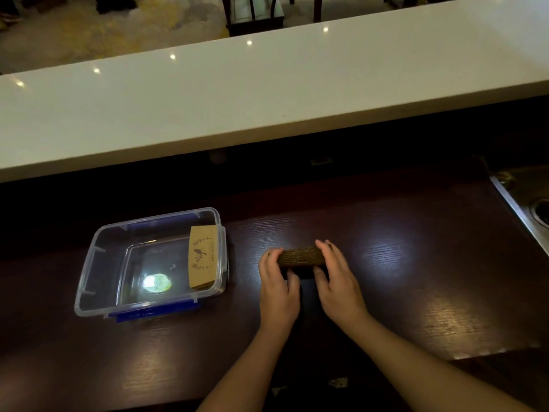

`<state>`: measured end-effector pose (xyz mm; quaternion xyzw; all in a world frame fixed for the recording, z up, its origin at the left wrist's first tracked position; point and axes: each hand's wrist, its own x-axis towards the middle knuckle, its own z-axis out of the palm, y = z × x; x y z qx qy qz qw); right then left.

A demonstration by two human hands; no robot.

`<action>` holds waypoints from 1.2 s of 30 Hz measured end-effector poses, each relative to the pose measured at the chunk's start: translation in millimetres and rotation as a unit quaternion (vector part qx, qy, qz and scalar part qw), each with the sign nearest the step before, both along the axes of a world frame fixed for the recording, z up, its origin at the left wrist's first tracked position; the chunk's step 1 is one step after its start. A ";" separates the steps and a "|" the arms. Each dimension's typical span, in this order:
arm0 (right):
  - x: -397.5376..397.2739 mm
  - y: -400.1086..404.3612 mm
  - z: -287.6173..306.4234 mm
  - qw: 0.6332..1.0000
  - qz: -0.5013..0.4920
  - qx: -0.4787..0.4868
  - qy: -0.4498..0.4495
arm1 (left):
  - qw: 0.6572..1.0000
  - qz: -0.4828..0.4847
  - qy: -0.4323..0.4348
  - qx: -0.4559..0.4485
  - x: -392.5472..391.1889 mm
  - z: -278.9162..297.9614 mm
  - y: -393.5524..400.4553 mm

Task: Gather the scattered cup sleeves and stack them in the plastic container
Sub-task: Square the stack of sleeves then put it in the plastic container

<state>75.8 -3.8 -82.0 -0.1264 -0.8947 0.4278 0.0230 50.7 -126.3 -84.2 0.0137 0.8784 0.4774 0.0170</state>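
A stack of brown cardboard cup sleeves [301, 256] stands on edge on the dark wooden counter [401, 278], its corrugated edges facing up. My left hand [277, 285] grips its left end and my right hand [337, 281] grips its right end. To the left sits a clear plastic container [89, 272] with blue clips. Inside it, a few tan printed sleeves [202, 258] lean against the right wall.
A raised white bar top [237, 93] runs across the back, above a dark gap. A metal sink edge [517, 203] lies at the far right. Bright light reflections show on the container's floor and on the counter.
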 end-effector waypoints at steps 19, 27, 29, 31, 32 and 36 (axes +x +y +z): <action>-49.2 34.4 74.1 0.886 0.009 -0.452 -0.101 | 0.837 0.008 -0.391 0.382 -9.6 60.5 -26.2; -55.7 11.0 95.1 0.898 0.142 -0.385 -0.160 | 0.845 -0.060 -0.429 0.314 -7.0 89.1 -53.4; -60.2 0.0 101.0 0.901 0.170 -0.365 -0.160 | 0.856 -0.051 -0.416 0.303 -10.0 98.1 -62.2; -67.8 -12.4 108.0 0.903 0.187 -0.354 -0.154 | 0.877 -0.038 -0.387 0.284 -13.0 105.9 -71.4; -71.8 -19.4 112.0 0.904 0.190 -0.353 -0.149 | 0.887 -0.030 -0.367 0.277 -14.0 110.2 -76.4; -85.3 -53.1 127.2 0.868 0.154 -0.456 -0.127 | 0.922 0.022 -0.279 0.267 -24.3 130.9 -101.5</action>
